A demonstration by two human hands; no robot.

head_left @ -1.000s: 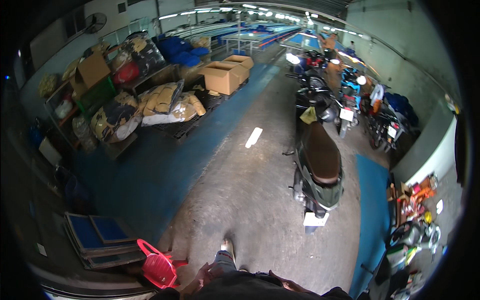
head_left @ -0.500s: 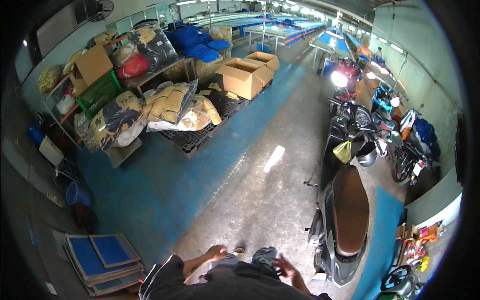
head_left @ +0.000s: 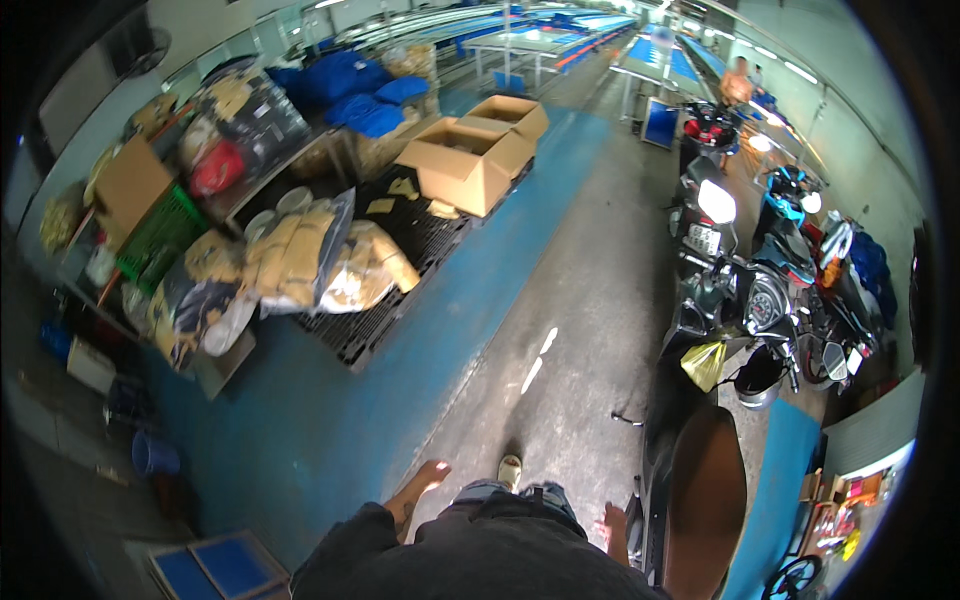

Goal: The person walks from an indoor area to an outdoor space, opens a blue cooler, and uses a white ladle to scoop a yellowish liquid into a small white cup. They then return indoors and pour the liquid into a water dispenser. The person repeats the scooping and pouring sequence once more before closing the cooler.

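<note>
My left hand (head_left: 431, 474) hangs out in front of my body on the left, over the blue-painted floor's edge. It holds nothing that I can see, and its fingers look loosely apart. Low on the right, my right hand (head_left: 612, 522) hangs beside the parked scooter (head_left: 704, 500) with the brown seat, fingers loose and with nothing visible in them. I cannot tell whether it touches the scooter's side. Between my hands, a foot in a light sandal (head_left: 510, 470) shows below my dark shirt (head_left: 470, 555).
Left stands a black pallet (head_left: 365, 335) with bagged tan cloth (head_left: 295, 255) and open cardboard boxes (head_left: 465, 170). Blue-faced framed panels (head_left: 215, 570) lie low left. More motorbikes (head_left: 765, 300) line the right; a person (head_left: 737, 85) stands farther back. Long blue-topped tables (head_left: 655, 58) run into the distance.
I have moved forward along the grey floor; the pallet, boxes and scooter sit nearer. My right hand has swung outward to the scooter's side, and the sandalled foot shows more fully.
</note>
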